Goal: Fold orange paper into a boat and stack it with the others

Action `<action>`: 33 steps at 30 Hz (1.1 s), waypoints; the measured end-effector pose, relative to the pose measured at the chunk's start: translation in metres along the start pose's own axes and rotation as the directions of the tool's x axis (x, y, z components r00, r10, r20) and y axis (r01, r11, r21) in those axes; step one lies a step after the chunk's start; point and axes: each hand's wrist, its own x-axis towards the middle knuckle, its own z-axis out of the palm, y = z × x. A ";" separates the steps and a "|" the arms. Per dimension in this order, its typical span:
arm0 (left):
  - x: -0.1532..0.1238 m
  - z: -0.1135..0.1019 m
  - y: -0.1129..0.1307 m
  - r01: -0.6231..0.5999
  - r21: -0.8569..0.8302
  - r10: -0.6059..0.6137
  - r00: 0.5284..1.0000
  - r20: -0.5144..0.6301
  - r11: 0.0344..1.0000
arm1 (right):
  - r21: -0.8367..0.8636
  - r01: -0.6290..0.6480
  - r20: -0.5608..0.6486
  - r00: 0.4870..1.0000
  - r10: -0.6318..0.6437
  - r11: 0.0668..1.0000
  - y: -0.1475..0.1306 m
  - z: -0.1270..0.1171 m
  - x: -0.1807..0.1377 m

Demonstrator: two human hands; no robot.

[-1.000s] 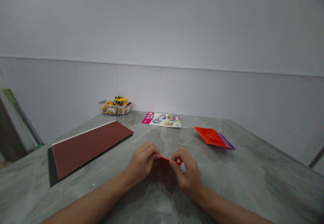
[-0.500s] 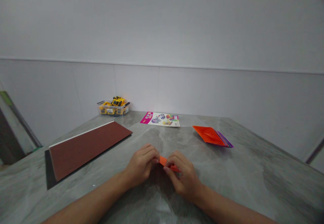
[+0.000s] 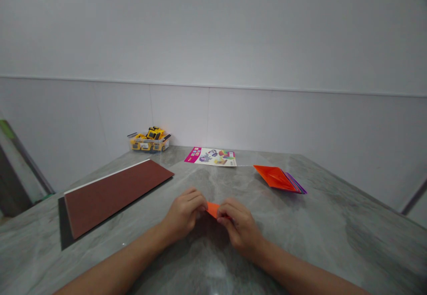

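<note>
Between my two hands is a small piece of folded orange paper [image 3: 212,209], held just above the grey table. My left hand [image 3: 187,212] pinches its left end between thumb and fingers. At the other end, my right hand [image 3: 238,224] is closed on the paper, thumb underneath and fingers curled over the top. The fingers cover both ends, so only the middle strip shows. Beyond my right hand lies a stack of coloured paper [image 3: 278,179] with an orange-red sheet on top and purple edges below.
On the left, a brown board [image 3: 116,197] rests over a black sheet [image 3: 65,228]. A clear plastic box [image 3: 149,143] with yellow toy vehicles stands at the back left. A printed packet [image 3: 211,157] lies near the wall. The table [image 3: 316,241] is grey marble-patterned.
My right hand has shifted its grip on the paper and its fingers have closed in more. More of the middle strip shows, and the paper's right end is now covered. My left hand moved slightly left.
</note>
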 end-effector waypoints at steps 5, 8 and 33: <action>0.000 -0.001 0.001 -0.062 0.045 0.059 0.996 0.066 0.997 | -0.043 -0.003 0.070 0.998 0.006 0.999 -0.004 0.000 -0.002; 0.001 -0.001 0.005 -0.081 0.060 0.076 0.994 0.081 0.995 | -0.126 -0.020 0.070 0.997 0.029 0.992 -0.005 0.001 -0.003; 0.000 0.005 0.008 0.215 -0.172 -0.228 0.972 -0.062 0.961 | -0.275 0.021 0.040 0.999 -0.010 0.961 -0.008 0.000 -0.004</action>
